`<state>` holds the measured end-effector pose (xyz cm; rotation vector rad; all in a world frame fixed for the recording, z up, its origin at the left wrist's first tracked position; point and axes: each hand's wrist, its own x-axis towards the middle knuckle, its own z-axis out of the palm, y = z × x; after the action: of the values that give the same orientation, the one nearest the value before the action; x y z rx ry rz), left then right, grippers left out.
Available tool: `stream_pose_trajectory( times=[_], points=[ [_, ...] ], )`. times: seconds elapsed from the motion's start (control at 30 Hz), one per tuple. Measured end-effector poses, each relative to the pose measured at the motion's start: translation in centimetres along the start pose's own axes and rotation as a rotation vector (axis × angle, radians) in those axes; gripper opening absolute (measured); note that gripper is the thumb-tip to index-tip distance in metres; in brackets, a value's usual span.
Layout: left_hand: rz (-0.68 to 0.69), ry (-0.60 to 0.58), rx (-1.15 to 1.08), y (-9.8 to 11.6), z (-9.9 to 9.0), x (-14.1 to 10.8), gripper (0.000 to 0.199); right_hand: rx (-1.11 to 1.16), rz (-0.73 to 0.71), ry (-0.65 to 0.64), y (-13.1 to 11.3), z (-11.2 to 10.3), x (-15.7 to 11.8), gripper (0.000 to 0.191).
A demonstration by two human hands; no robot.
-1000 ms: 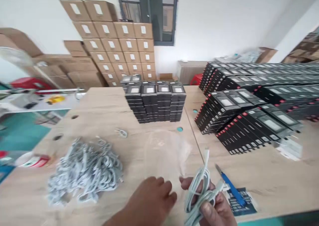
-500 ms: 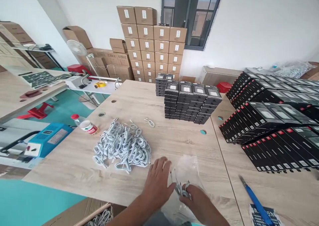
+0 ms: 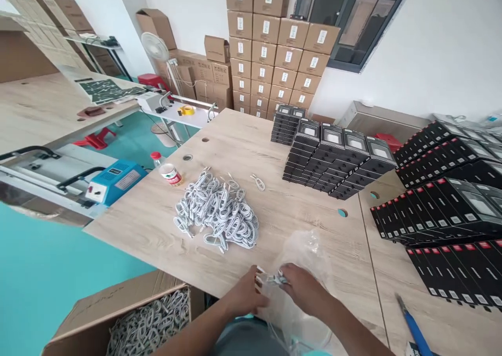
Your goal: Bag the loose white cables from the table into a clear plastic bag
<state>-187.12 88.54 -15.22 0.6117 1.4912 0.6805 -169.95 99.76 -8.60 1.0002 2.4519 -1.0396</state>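
Observation:
Near the table's front edge, my right hand (image 3: 308, 289) is closed on a few white cables (image 3: 277, 278) above a clear plastic bag (image 3: 309, 249). My left hand (image 3: 247, 295) is at the left side of the same cables, fingers curled at their ends, and touches the bag's edge. Just beyond my hands lies a heap of coiled white cables (image 3: 219, 209). One coiled cable (image 3: 258, 182) rests apart, behind the heap. Below the table edge at the left, an open carton (image 3: 98, 301) holds more coiled cables.
Stacks of black boxes (image 3: 337, 154) stand at the back and right (image 3: 443, 215). A red-capped bottle (image 3: 171, 174) lies left of the heap. A blue machine (image 3: 117, 181) sits at the left. A blue-handled tool (image 3: 415, 330) is at the front right.
The view has swung left and down, showing more of the carton. My left hand has moved down and closed in on the cables, which now lie flatter between both hands.

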Motion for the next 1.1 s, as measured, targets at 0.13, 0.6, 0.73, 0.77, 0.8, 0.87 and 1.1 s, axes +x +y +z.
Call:
stream_pose_trajectory(
  times=[0.13,0.6,0.73,0.77,0.8,0.87,1.1],
  points=[
    [-0.019,0.119,-0.251,-0.2,0.9,0.9,0.026,0.13,-0.073,0.036,0.5,-0.9,1.3,0.015],
    [0.066,0.426,-0.682,1.5,2.6,-12.2,0.034,-0.484,-0.201,-0.307,-4.4,-0.1,2.2,0.031],
    [0.07,0.43,-0.512,1.1,3.7,-9.6,0.057,-0.095,-0.445,-0.376,-6.2,-4.6,3.4,0.023],
    [0.065,0.395,-0.509,1.0,3.7,-8.9,0.06,0.014,-0.428,-0.316,-6.4,-5.6,4.5,0.026],
    [0.061,0.351,-0.507,1.0,3.7,-8.3,0.061,0.071,-0.372,-0.199,-6.6,-6.3,6.0,0.03],
    [0.056,0.27,-0.482,0.9,3.3,-7.3,0.058,0.06,-0.166,0.106,-7.0,-6.7,10.2,0.037],
    [0.26,0.413,0.098,2.1,-1.3,-8.3,0.031,0.089,0.156,0.293,-6.5,-3.8,21.0,0.036]
  ],
)
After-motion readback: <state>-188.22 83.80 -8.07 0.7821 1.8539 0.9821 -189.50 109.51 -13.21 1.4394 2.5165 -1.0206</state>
